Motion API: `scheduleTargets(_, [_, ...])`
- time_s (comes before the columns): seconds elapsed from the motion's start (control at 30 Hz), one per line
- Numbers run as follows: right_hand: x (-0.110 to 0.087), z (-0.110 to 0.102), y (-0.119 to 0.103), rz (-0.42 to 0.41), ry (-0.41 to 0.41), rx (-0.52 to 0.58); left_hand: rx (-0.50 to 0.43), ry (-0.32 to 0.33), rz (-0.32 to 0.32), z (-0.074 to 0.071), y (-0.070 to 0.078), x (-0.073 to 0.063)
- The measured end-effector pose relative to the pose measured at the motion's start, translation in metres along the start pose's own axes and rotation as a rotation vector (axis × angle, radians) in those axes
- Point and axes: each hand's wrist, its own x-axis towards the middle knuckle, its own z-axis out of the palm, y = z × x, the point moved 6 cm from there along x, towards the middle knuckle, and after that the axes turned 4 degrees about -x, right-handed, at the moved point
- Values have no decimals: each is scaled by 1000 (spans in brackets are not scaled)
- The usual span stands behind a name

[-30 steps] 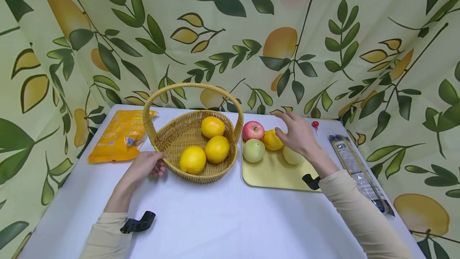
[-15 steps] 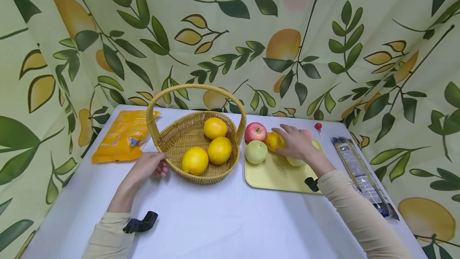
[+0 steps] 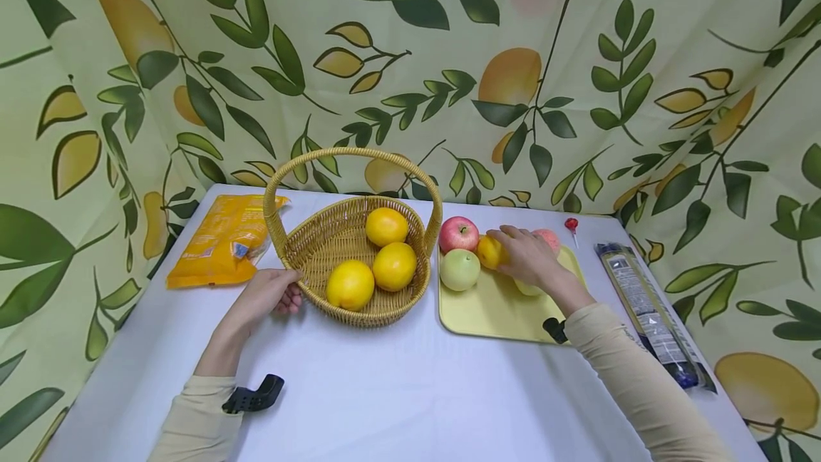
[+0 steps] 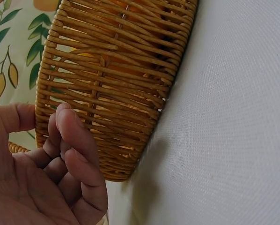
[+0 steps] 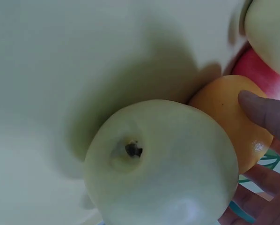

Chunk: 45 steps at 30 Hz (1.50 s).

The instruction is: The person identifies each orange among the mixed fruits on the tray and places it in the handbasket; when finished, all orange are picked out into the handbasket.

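My left hand (image 3: 269, 296) pinches the left rim of a wicker basket (image 3: 314, 252) with a tall handle; in the left wrist view the thumb meets the rim (image 4: 40, 93) and several fingers curl beside the weave. Three oranges (image 3: 350, 285) lie in the basket. On a yellow tray (image 3: 487, 316), my right hand (image 3: 532, 259) grips another orange (image 3: 490, 252), its thumb on the near side in the right wrist view and the other fingers on the far side. A pale round pear (image 5: 163, 164) sits against this orange, partly under the hand in the head view.
Also on the tray are a red apple (image 3: 458, 234), a second pale pear (image 3: 460, 269) and a pinkish fruit (image 3: 548, 239) half hidden. An orange packet (image 3: 218, 241) lies left of the basket. A red lollipop (image 3: 571, 225) and a long clear packet (image 3: 654, 316) lie right.
My right hand has lowered from above the tray onto the orange and taken hold of it. The pinkish fruit has come into sight behind it. My left hand stays at the basket rim.
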Motion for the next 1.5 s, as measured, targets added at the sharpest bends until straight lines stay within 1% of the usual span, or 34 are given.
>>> scheduleTargets(0.17, [0,-1,-1,-9,19,-1,4,1,3,0,0,1])
scheduleTargets(0.37, [1,-3,-2,-21,66,10,11,1,5,0,1,1])
scheduleTargets(0.67, [-1,-5,-2,-41,113,11,6,-2,5,-1,1,1])
scheduleTargets(1.03, [-3,0,5,-3,90,49,-2,-6,-11,0,1,1])
scheduleTargets(1.3, [-6,-4,7,11,142,63,-6,-8,-15,0,0,1])
scheduleTargets(1.5, [-10,-11,8,20,188,73,2,-5,-11,0,0,0])
